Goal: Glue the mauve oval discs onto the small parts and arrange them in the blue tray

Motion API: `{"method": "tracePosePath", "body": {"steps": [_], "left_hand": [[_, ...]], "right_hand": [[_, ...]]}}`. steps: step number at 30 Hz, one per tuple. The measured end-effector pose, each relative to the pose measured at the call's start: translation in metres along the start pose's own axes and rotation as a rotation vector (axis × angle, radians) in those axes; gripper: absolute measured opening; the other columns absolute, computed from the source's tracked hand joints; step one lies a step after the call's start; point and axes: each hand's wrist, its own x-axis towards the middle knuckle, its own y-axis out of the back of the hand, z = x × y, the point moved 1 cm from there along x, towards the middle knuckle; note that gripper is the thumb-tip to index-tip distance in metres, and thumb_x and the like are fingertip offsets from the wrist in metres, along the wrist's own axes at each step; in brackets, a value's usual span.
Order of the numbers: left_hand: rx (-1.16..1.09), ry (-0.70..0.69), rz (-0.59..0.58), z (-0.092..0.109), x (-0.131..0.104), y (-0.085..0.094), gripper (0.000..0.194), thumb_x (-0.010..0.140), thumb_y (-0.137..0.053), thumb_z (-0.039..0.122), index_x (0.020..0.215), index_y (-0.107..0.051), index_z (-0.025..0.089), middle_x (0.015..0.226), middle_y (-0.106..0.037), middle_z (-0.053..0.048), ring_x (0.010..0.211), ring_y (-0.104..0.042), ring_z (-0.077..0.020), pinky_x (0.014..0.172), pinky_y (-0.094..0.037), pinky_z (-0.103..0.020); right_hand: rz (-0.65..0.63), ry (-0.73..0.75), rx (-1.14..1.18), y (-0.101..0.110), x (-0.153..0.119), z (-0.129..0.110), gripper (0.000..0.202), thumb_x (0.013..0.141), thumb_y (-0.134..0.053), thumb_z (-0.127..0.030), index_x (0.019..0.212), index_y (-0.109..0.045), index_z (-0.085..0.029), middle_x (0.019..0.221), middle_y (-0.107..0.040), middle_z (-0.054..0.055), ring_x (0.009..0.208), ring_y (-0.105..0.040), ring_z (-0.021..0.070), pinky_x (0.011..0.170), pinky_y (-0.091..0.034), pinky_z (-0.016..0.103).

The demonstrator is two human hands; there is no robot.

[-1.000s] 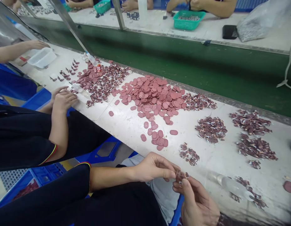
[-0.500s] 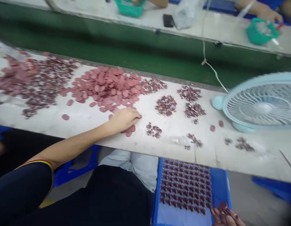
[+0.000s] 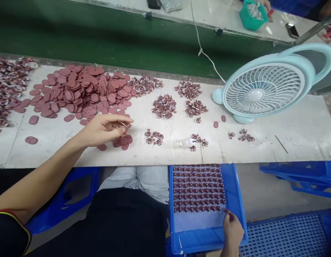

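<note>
My left hand (image 3: 105, 129) hovers over the white table, fingers apart and curved, above a small cluster of reddish-brown oval discs (image 3: 123, 141). Behind it lies a large heap of the same discs (image 3: 82, 89). Low on the right, my right hand (image 3: 232, 226) pinches a small dark-red piece (image 3: 227, 211) at the corner of the rows of small dark-red pieces (image 3: 199, 187). Those rows stand on a white sheet in a blue tray (image 3: 208, 244) beside my lap.
Small piles of brown-and-white parts (image 3: 164, 106) dot the table (image 3: 262, 142). A small clear bottle (image 3: 185, 142) lies among them. The light-blue fan (image 3: 255, 94) stands at the right. Across the green gap, a person's hand (image 3: 265, 4) is by a green basket (image 3: 252, 16).
The view has shifted right. My left hand has opened and lifted off the discs. My right hand has come further into view at the tray, at the end of the front row.
</note>
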Motion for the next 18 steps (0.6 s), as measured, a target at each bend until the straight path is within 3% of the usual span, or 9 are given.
{"method": "tracePosePath", "body": {"steps": [3, 6, 10, 15, 18], "left_hand": [[-0.13, -0.039, -0.077, -0.006, -0.009, 0.0, 0.035, 0.084, -0.07, 0.035, 0.116, -0.07, 0.022, 0.085, -0.073, -0.004, 0.075, -0.069, -0.0144, 0.062, -0.056, -0.026], [-0.237, -0.093, -0.128, -0.012, -0.015, 0.001, 0.027, 0.088, -0.067, 0.029, 0.114, -0.068, 0.021, 0.089, -0.071, 0.0, 0.078, -0.066, -0.0088, 0.069, -0.055, -0.025], [-0.304, -0.092, -0.063, -0.018, -0.018, 0.003, 0.029, 0.088, -0.067, 0.029, 0.116, -0.066, 0.019, 0.093, -0.071, 0.004, 0.082, -0.063, -0.0061, 0.076, -0.053, -0.026], [-0.306, -0.047, 0.003, -0.022, -0.027, 0.01, 0.034, 0.086, -0.068, 0.028, 0.118, -0.066, 0.017, 0.104, -0.075, 0.002, 0.087, -0.066, -0.0084, 0.085, -0.054, -0.033], [-0.456, -0.018, 0.05, -0.027, -0.036, 0.008, 0.034, 0.086, -0.066, 0.023, 0.12, -0.065, 0.021, 0.105, -0.074, 0.006, 0.082, -0.067, -0.0058, 0.081, -0.055, -0.03]], "right_hand": [[-0.02, 0.025, -0.082, -0.007, 0.01, 0.011, 0.043, 0.084, -0.056, -0.062, 0.086, -0.069, -0.021, 0.064, -0.05, -0.005, 0.053, -0.036, 0.0085, 0.053, -0.038, 0.026], [-0.043, 0.022, -0.119, -0.012, 0.015, 0.016, 0.044, 0.085, -0.055, -0.062, 0.086, -0.068, -0.021, 0.063, -0.048, -0.005, 0.052, -0.033, 0.0081, 0.052, -0.037, 0.025], [-0.072, -0.016, -0.092, -0.014, 0.015, 0.009, 0.042, 0.084, -0.058, -0.062, 0.085, -0.068, -0.021, 0.062, -0.048, -0.006, 0.052, -0.032, 0.0072, 0.051, -0.035, 0.023], [-0.021, -0.163, 0.078, 0.002, 0.011, -0.025, 0.033, 0.075, -0.071, -0.051, 0.077, -0.067, -0.019, 0.061, -0.047, -0.006, 0.053, -0.03, 0.0057, 0.048, -0.03, 0.02], [0.105, -0.271, 0.314, 0.013, 0.001, -0.07, 0.028, 0.066, -0.078, -0.04, 0.078, -0.066, -0.018, 0.066, -0.049, -0.006, 0.057, -0.035, 0.0055, 0.048, -0.032, 0.017]]}}
